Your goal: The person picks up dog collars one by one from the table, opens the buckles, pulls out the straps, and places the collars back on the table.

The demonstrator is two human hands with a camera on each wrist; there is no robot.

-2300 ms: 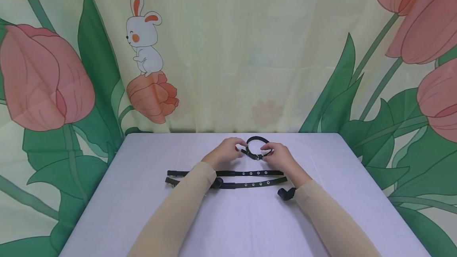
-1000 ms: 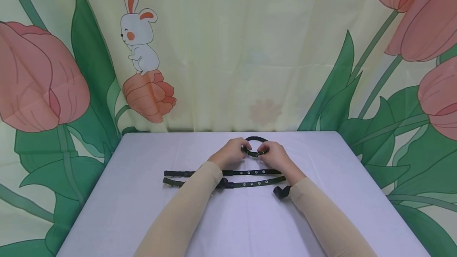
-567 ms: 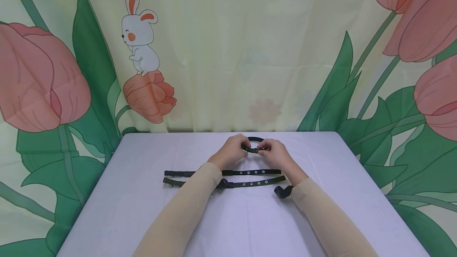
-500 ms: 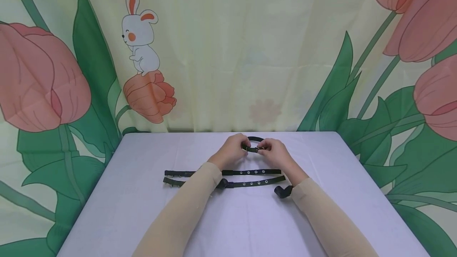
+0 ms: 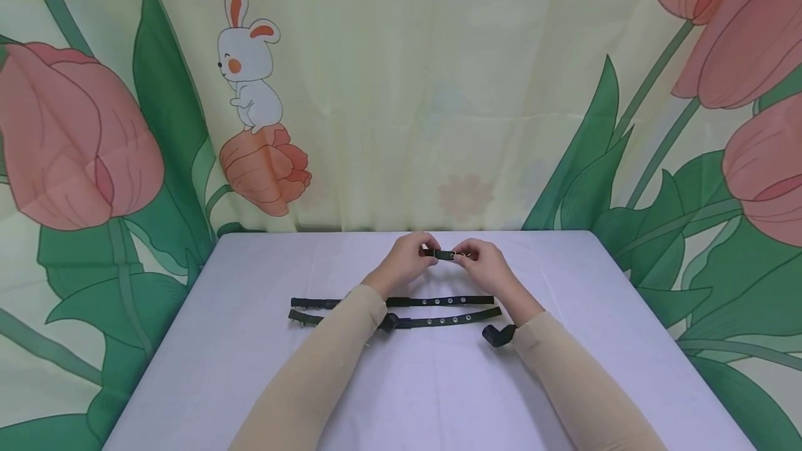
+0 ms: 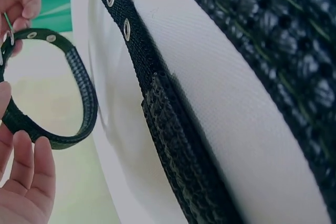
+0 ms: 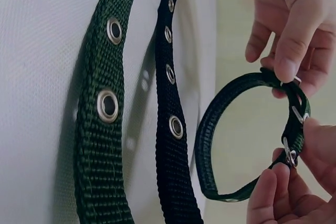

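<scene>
A dark collar point(image 5: 443, 255), webbing with a padded section, metal eyelets and a buckle point(image 7: 290, 153), is closed into a loop. It is tilted up on edge near the table's far side, so the head view shows mostly its buckle side. My left hand point(image 5: 407, 257) pinches it at the left, fingertips point(image 6: 44, 150) curved against the strap and the thumb opposite in the left wrist view. At the right, my right hand point(image 5: 485, 264) pinches it beside the buckle between thumb and fingers. The right wrist view shows the whole loop upright.
Two more collars lie stretched out side by side on the white-covered table, the farther one point(image 5: 464, 301) and the nearer one point(image 5: 460, 319), eyelets toward the right. My left forearm crosses above both. A curtain point(image 5: 388, 103) printed with tulips and a rabbit hangs behind the table.
Both hands have come in closer to the buckle side and now pinch it. The collar, a wide ring lying flat before, has been tilted up and looks like a narrow band from the head.
</scene>
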